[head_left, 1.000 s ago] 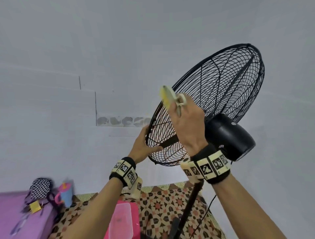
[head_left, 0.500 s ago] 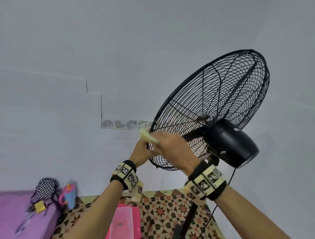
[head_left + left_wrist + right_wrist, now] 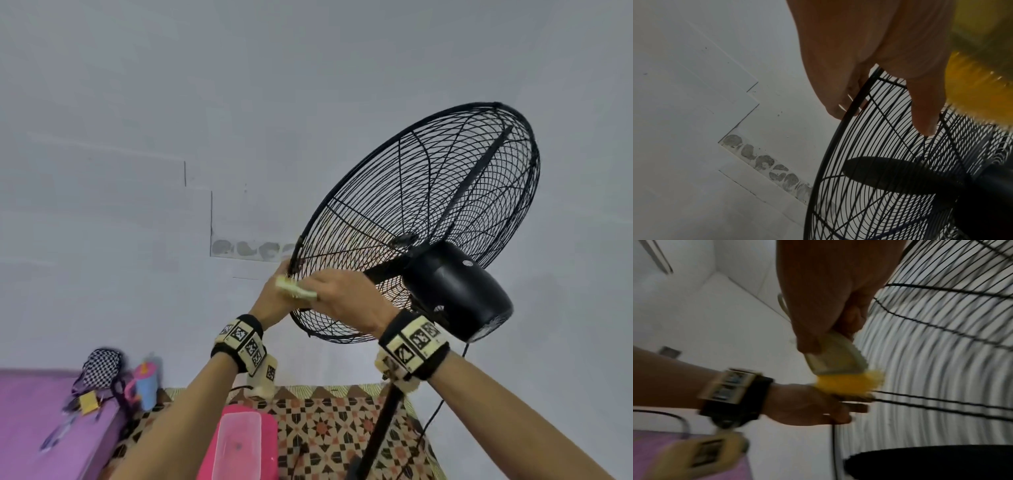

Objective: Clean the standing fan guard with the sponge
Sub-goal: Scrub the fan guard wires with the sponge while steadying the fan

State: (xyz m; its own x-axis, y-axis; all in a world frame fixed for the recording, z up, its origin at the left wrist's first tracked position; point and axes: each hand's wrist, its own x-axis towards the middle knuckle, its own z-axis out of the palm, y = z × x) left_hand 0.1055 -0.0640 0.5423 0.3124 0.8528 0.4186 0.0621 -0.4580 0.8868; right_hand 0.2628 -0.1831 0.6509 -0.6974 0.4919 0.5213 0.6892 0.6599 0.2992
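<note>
The black wire fan guard (image 3: 428,212) tilts up to the right on its pole (image 3: 380,435), with the black motor housing (image 3: 455,287) behind it. My left hand (image 3: 272,299) grips the guard's lower left rim; in the left wrist view its thumb (image 3: 925,113) lies on the wires and its fingers (image 3: 838,105) curl behind the rim. My right hand (image 3: 346,294) holds the yellow sponge (image 3: 296,289) against that rim, right beside the left hand. The right wrist view shows the sponge (image 3: 838,365) pinched between thumb and fingers and touching the guard (image 3: 941,353). A fan blade (image 3: 890,175) shows through the wires.
A white wall stands close behind the fan. Below lie a patterned floor mat (image 3: 342,428), a pink tub (image 3: 267,445) with a clear container, and a purple surface (image 3: 41,428) bearing a checkered bag (image 3: 102,366) and a blue cup (image 3: 145,383). The fan's cable (image 3: 435,418) hangs at the right.
My right hand has swept the sponge down from the guard's upper left part to the lower left rim, next to the left hand. The left hand keeps its grip.
</note>
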